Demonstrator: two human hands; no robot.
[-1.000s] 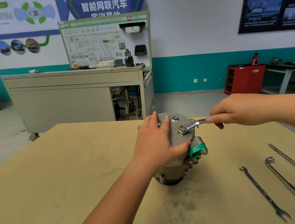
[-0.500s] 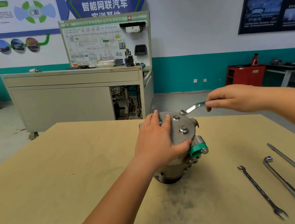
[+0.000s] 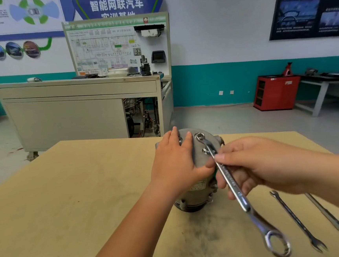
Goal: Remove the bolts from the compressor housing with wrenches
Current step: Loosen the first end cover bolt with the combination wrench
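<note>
Right fingers curled round wrench; left fingers flat on compressor housing.

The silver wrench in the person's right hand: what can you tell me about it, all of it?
The long silver metal wrench looks polished, with stamped lettering too blurred to read. Its far end sits on a bolt atop the grey metal compressor housing; from there it slants down toward the camera. Its near end, a ring head, hangs above the tan wooden table. The right hand grips its shaft near the middle.
</note>
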